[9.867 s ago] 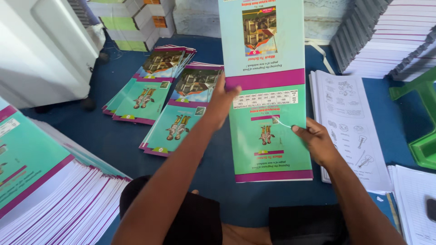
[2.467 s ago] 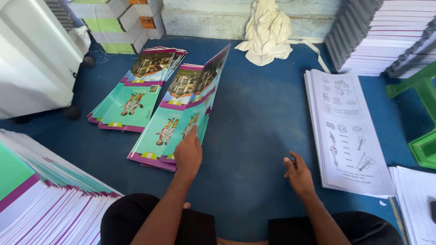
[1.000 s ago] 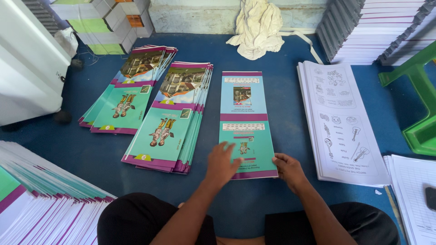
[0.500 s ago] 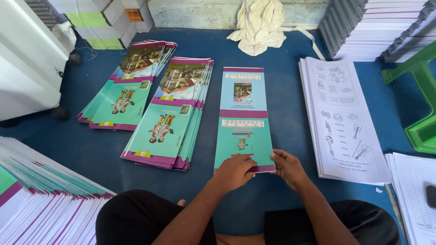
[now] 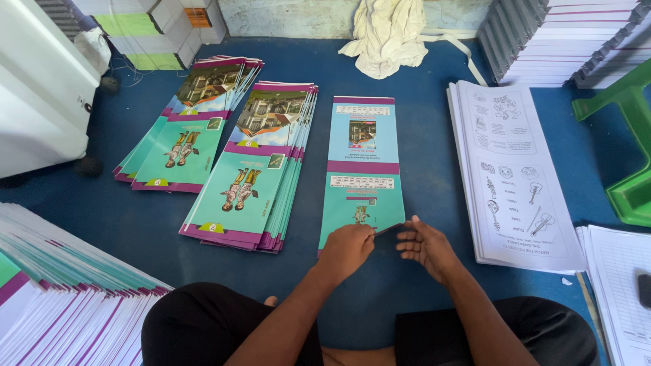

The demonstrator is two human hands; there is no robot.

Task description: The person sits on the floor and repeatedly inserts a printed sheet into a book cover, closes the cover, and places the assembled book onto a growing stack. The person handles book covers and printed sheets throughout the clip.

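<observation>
View from above of a seated person working on a blue floor mat [image 5: 434, 156]. Centre: a flat teal-and-purple printed paper cover sheet [image 5: 363, 169] lies unfolded, lengthwise away from the person, its near edge under both hands. The left hand [image 5: 346, 249] rests on the near left corner of the sheet with fingers curled, pinching the lifted edge; the right hand [image 5: 427, 247] meets it at the near right corner, fingers bent and thumb forward, gripping the same edge, which shows as a dark upturned strip between the two hands. Left of the sheet, just beside it: a fanned stack of teal and purple booklets with a building photograph on the cover [image 5: 261, 163]; farther left, a second similar fanned stack [image 5: 190, 125]. Right of the sheet, apart from it: a thick pile of white printed pages with line drawings [image 5: 512, 169]. Lower left corner: a large slanting heap of purple-edged covers [image 5: 61, 298]. Far edge: a crumpled cream cloth [image 5: 390, 30] and tall stacks of white paper [image 5: 563, 37]. Right edge: a green plastic stool [image 5: 627, 135].
</observation>
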